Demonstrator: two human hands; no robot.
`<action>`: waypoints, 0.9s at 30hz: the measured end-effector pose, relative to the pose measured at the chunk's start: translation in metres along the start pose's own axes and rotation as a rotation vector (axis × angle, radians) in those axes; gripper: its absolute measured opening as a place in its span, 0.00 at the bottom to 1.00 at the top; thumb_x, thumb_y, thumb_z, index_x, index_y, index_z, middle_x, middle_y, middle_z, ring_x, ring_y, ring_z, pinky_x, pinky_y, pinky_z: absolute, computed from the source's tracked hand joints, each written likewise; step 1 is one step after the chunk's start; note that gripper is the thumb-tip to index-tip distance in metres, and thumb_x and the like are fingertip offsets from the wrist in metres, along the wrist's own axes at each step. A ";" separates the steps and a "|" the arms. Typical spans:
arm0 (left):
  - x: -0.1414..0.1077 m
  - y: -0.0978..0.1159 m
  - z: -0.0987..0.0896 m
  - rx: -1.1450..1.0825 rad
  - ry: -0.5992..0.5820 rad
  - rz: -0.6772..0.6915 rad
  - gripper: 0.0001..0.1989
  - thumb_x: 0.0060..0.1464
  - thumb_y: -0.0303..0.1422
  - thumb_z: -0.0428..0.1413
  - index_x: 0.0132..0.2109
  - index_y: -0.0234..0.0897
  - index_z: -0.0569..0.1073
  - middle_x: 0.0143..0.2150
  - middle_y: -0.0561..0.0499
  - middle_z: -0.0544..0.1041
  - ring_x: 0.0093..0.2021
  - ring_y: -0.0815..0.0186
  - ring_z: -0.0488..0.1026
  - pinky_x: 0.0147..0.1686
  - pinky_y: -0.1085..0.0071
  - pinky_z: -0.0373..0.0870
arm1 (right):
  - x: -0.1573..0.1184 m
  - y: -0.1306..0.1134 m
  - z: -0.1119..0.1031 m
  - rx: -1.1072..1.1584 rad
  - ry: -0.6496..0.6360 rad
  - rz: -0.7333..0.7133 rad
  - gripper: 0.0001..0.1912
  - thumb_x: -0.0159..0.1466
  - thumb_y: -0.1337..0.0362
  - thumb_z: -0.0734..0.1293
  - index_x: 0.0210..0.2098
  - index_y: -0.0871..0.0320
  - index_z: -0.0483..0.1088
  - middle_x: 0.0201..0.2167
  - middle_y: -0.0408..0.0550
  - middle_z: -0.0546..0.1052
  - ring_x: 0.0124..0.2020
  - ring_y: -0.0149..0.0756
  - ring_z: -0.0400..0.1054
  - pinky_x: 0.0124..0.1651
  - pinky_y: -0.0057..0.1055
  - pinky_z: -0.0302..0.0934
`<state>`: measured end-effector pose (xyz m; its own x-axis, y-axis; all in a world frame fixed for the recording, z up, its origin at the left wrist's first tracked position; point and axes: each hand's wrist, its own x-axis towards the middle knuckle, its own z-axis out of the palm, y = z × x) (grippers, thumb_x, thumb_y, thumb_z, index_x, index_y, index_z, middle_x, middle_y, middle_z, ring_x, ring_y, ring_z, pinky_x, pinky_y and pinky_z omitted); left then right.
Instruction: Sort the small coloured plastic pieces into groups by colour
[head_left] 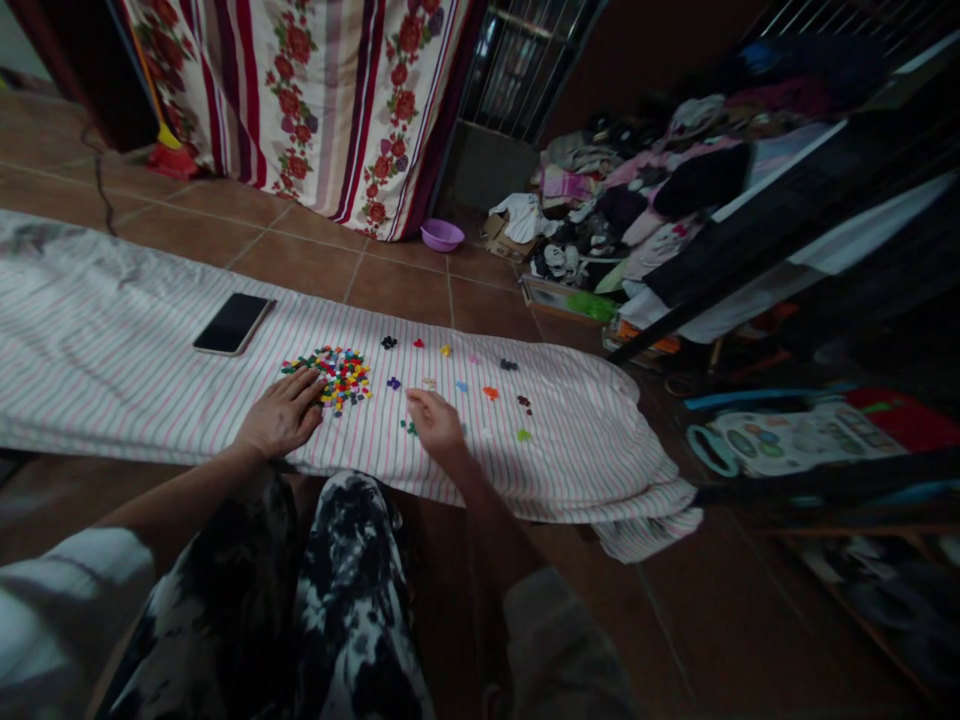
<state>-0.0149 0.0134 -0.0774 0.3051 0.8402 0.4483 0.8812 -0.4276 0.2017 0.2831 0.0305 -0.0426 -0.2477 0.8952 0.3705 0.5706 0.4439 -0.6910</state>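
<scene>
A mixed pile of small coloured pieces lies on the striped cloth. My left hand rests flat at the pile's near left side, its fingers stretched over some pieces. To the right, my right hand is over the small sorted groups, thumb and fingertips pinched together; whatever they hold is too small to make out. Around it are dark green pieces, purple pieces, light blue pieces and orange pieces. Farther back sit black pieces, red pieces and yellow pieces.
A phone lies on the cloth left of the pile. Beyond the cloth, a purple basin stands on the tiled floor near a floral curtain. Heaped clothes and a dark frame are at the right.
</scene>
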 end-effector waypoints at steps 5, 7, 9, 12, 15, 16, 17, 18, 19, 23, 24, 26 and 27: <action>0.001 0.003 -0.002 -0.055 0.059 0.032 0.21 0.62 0.37 0.45 0.57 0.34 0.70 0.60 0.39 0.70 0.67 0.51 0.58 0.63 0.48 0.61 | -0.022 -0.047 0.047 0.065 -0.136 -0.004 0.14 0.66 0.66 0.60 0.47 0.54 0.74 0.43 0.47 0.78 0.46 0.34 0.72 0.53 0.31 0.64; 0.002 0.004 -0.003 -0.076 0.069 0.048 0.20 0.62 0.36 0.45 0.57 0.35 0.70 0.58 0.39 0.72 0.66 0.52 0.60 0.63 0.48 0.61 | -0.027 -0.056 0.052 0.064 -0.167 0.015 0.14 0.66 0.66 0.60 0.47 0.53 0.74 0.44 0.47 0.78 0.47 0.34 0.71 0.54 0.32 0.64; 0.003 0.006 -0.005 -0.100 0.077 0.068 0.20 0.62 0.35 0.45 0.56 0.35 0.70 0.57 0.39 0.72 0.65 0.52 0.61 0.63 0.48 0.62 | -0.030 -0.060 0.052 0.057 -0.187 0.047 0.14 0.66 0.66 0.60 0.47 0.52 0.74 0.44 0.47 0.78 0.47 0.35 0.71 0.54 0.32 0.64; 0.005 0.007 -0.006 -0.150 0.111 0.059 0.19 0.62 0.34 0.45 0.56 0.36 0.70 0.56 0.39 0.72 0.64 0.52 0.62 0.62 0.47 0.64 | -0.035 -0.061 0.047 0.047 -0.179 0.092 0.14 0.65 0.66 0.60 0.46 0.52 0.74 0.44 0.47 0.78 0.46 0.36 0.72 0.54 0.33 0.65; 0.005 0.008 -0.006 -0.185 0.142 0.043 0.18 0.61 0.33 0.46 0.55 0.36 0.70 0.55 0.38 0.72 0.62 0.53 0.63 0.61 0.48 0.65 | -0.040 -0.060 0.045 0.051 -0.165 0.098 0.14 0.65 0.67 0.60 0.45 0.53 0.75 0.43 0.48 0.78 0.46 0.36 0.72 0.53 0.34 0.65; 0.005 0.009 -0.006 -0.187 0.147 0.045 0.18 0.61 0.32 0.46 0.55 0.35 0.70 0.55 0.38 0.71 0.62 0.53 0.63 0.60 0.48 0.65 | -0.041 -0.060 0.046 0.056 -0.163 0.097 0.14 0.65 0.67 0.60 0.44 0.53 0.75 0.43 0.48 0.78 0.45 0.36 0.72 0.53 0.34 0.66; 0.005 0.010 -0.006 -0.183 0.148 0.045 0.17 0.61 0.32 0.46 0.54 0.35 0.70 0.54 0.37 0.71 0.62 0.53 0.63 0.60 0.50 0.66 | -0.042 -0.060 0.047 0.064 -0.163 0.098 0.14 0.65 0.67 0.60 0.44 0.53 0.75 0.42 0.48 0.78 0.45 0.36 0.72 0.52 0.34 0.66; 0.005 0.011 -0.007 -0.174 0.147 0.041 0.17 0.60 0.31 0.46 0.54 0.35 0.70 0.54 0.38 0.71 0.61 0.54 0.63 0.59 0.51 0.66 | -0.043 -0.061 0.049 0.072 -0.165 0.101 0.14 0.64 0.66 0.60 0.44 0.53 0.75 0.42 0.48 0.78 0.45 0.36 0.72 0.51 0.34 0.66; 0.006 0.012 -0.008 -0.160 0.144 0.034 0.16 0.60 0.30 0.47 0.53 0.35 0.71 0.53 0.38 0.71 0.60 0.54 0.64 0.58 0.52 0.67 | -0.044 -0.062 0.052 0.078 -0.168 0.105 0.14 0.64 0.67 0.61 0.44 0.53 0.75 0.42 0.47 0.78 0.44 0.36 0.73 0.51 0.34 0.67; 0.006 0.017 -0.016 -0.083 0.149 -0.030 0.13 0.60 0.31 0.47 0.46 0.34 0.73 0.47 0.38 0.73 0.53 0.54 0.67 0.53 0.55 0.70 | -0.045 -0.066 0.067 0.083 -0.193 0.111 0.14 0.64 0.67 0.60 0.45 0.53 0.75 0.42 0.47 0.78 0.43 0.35 0.73 0.50 0.34 0.67; 0.006 0.019 -0.018 -0.069 0.137 -0.047 0.12 0.61 0.32 0.47 0.43 0.34 0.74 0.45 0.38 0.74 0.50 0.54 0.68 0.50 0.56 0.71 | -0.045 -0.068 0.070 0.084 -0.200 0.109 0.14 0.64 0.67 0.60 0.45 0.54 0.75 0.42 0.47 0.78 0.43 0.35 0.73 0.50 0.33 0.67; 0.004 0.024 -0.022 -0.071 0.107 -0.075 0.14 0.61 0.35 0.46 0.41 0.34 0.74 0.40 0.40 0.74 0.45 0.55 0.70 0.45 0.57 0.73 | -0.043 -0.071 0.074 0.084 -0.209 0.113 0.14 0.65 0.67 0.60 0.45 0.54 0.75 0.43 0.47 0.78 0.43 0.35 0.73 0.50 0.33 0.67; 0.003 0.029 -0.024 -0.093 0.100 -0.082 0.15 0.62 0.35 0.45 0.42 0.34 0.74 0.38 0.40 0.75 0.44 0.55 0.70 0.44 0.57 0.73 | -0.041 -0.073 0.075 0.080 -0.215 0.121 0.14 0.65 0.66 0.60 0.45 0.54 0.74 0.43 0.47 0.78 0.43 0.35 0.73 0.50 0.32 0.66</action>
<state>0.0027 -0.0046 -0.0495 0.1923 0.8379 0.5109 0.8627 -0.3924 0.3189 0.1926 -0.0356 -0.0540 -0.3467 0.9263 0.1476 0.5449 0.3270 -0.7721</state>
